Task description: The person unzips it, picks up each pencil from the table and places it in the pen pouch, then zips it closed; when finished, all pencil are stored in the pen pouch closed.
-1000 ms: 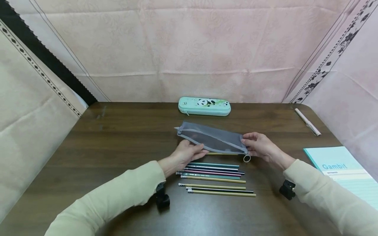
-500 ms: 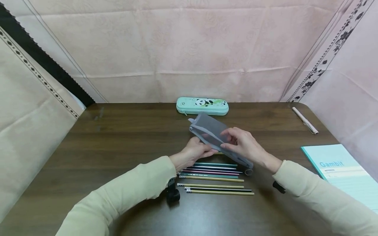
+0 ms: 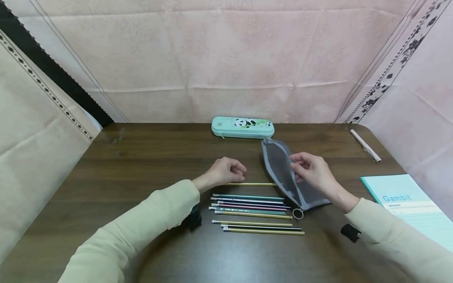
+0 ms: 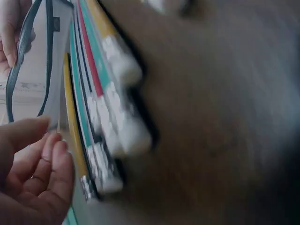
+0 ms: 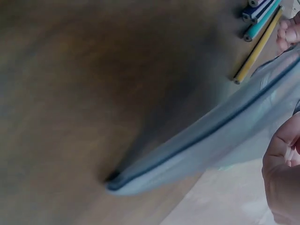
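Note:
My right hand (image 3: 315, 173) pinches one side of a grey mesh zip pouch (image 3: 274, 161). The pouch stands tilted with its mouth parted towards the left, and a metal ring (image 3: 297, 214) hangs at its near corner. My left hand (image 3: 228, 171) is off the pouch, over the left end of a lone gold pencil (image 3: 253, 184). In the left wrist view its fingers (image 4: 61, 159) are loosely bent, with nothing visible between them and the thumb. Several pencils (image 3: 251, 209) lie side by side in front of the hands, eraser ends to the left.
At the back of the table (image 3: 155, 165) sits a mint panda pencil case (image 3: 244, 127), right by the pouch's far end. A white pen (image 3: 366, 146) lies at the right, and a Gambit notebook (image 3: 400, 196) is at the right edge. Cloth (image 3: 226, 63) hangs behind.
The pouch has turned and shifted right, and its mouth has widened. My left hand has let go of it and drawn left, uncovering the lone gold pencil. My right hand keeps hold.

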`<move>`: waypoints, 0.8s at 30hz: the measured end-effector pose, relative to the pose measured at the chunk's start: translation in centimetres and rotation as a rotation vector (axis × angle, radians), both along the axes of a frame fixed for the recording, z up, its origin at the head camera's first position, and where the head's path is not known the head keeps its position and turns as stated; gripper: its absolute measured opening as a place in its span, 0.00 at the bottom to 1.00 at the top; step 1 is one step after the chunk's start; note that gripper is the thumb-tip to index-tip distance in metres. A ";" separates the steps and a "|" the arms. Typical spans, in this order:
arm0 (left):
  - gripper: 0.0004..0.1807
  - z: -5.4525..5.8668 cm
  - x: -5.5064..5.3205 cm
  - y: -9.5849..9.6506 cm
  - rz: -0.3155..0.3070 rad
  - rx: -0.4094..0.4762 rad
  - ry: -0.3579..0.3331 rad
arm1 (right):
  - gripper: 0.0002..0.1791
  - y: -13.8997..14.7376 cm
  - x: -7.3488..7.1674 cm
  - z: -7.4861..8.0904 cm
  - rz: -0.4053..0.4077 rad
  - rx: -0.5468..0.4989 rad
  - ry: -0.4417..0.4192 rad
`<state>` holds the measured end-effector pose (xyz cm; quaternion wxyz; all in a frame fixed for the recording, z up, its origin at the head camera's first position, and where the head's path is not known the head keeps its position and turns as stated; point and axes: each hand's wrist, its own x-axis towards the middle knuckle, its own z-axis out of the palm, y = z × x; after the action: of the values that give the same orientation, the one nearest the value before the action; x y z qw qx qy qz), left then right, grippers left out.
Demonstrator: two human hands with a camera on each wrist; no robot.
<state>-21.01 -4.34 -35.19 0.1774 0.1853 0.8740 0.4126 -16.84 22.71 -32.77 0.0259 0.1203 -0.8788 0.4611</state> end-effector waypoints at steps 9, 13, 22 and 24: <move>0.05 0.7 -0.1 -0.7 -0.189 -0.376 0.238 | 0.18 1.2 0.2 -0.4 -0.071 -0.188 -0.152; 0.05 1.8 -0.5 -1.4 -0.176 -0.361 0.161 | 0.20 1.2 0.0 -0.3 -0.072 -0.230 -0.175; 0.16 2.3 -0.7 1.3 -0.093 0.158 -0.399 | 0.22 0.7 -0.3 -0.5 -0.089 -0.292 -0.246; 0.17 2.1 -0.5 2.8 -0.064 0.251 -0.517 | 0.23 0.4 -0.3 -0.5 -0.083 -0.297 -0.256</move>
<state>-21.52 -1.51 -33.09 0.3830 0.1221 0.7355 0.5454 -17.17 23.10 -33.24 -0.0497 0.0193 -0.8015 0.5956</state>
